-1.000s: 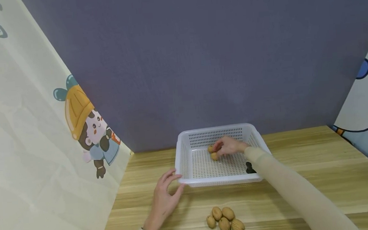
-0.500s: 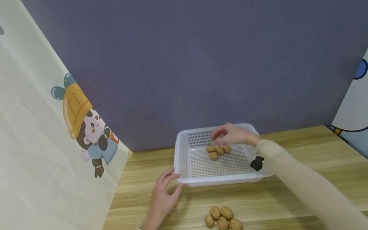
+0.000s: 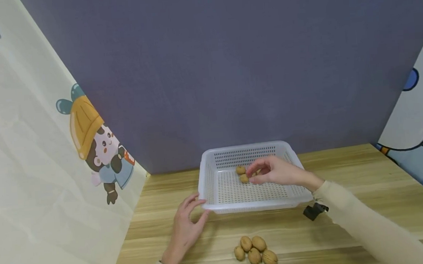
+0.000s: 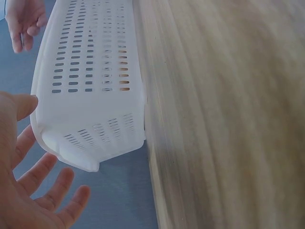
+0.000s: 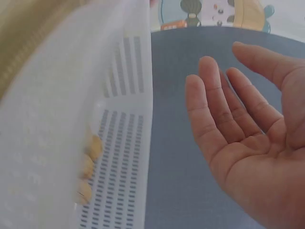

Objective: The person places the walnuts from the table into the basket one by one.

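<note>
A white slotted plastic basket [image 3: 252, 205] stands on the wooden table. My left hand [image 3: 188, 226] holds its near left corner, with the thumb [image 4: 26, 106] at the rim on one side and the spread fingers round the other. Over the basket hovers my right hand [image 3: 277, 171], its fingers loosely bent and nothing between them, as the right wrist view also shows. Several brown walnuts [image 3: 241, 170] lie on the basket floor below it, some partly hidden by the hand in the head view.
In front of the basket, nearer me, more walnuts [image 3: 254, 256] sit in a small cluster on the table [image 3: 158, 216]. A dark grey-blue panel [image 3: 230, 86] rises right behind the basket. White printed sheets with cartoon figures [image 3: 99, 143] stand at both sides.
My right hand has let go of walnuts in the basket, risen, and drawn back to the right, toward me. The left hand stays at the corner.
</note>
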`<action>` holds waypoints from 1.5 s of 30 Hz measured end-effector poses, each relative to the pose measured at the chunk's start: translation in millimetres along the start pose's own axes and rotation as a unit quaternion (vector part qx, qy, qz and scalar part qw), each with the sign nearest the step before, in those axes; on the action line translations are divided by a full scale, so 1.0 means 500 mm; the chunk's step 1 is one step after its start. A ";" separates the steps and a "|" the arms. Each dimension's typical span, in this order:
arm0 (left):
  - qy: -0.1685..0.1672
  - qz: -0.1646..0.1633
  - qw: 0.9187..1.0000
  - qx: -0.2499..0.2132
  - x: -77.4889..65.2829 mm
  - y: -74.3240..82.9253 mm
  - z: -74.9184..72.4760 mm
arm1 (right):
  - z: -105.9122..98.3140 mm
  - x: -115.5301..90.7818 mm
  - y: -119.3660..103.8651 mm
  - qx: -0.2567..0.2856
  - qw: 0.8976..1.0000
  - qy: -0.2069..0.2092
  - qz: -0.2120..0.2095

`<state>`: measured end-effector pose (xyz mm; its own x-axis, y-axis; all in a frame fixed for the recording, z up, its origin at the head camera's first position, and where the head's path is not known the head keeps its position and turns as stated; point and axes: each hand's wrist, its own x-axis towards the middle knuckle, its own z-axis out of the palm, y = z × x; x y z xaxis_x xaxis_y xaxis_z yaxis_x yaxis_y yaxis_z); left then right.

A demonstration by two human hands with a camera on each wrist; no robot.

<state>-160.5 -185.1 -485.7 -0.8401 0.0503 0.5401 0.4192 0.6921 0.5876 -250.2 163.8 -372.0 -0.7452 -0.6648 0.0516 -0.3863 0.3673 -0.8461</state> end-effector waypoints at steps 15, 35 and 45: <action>-0.003 0.000 1.000 -0.008 -0.001 0.001 -0.002 | 0.110 -0.089 0.023 0.060 0.997 -0.004 -0.047; -0.003 -0.009 1.000 -0.016 0.000 0.000 0.000 | 0.225 -0.142 0.126 0.108 0.992 -0.065 -0.003; -0.009 -0.022 1.000 -0.017 -0.001 0.002 -0.002 | 0.245 -0.141 0.157 0.128 0.987 -0.097 0.009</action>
<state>-159.4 -185.3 -484.8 -0.8637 0.0338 0.5028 0.3931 0.6694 0.6304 -161.3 159.8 -507.3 -0.6228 -0.7810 -0.0463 -0.2053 0.2202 -0.9536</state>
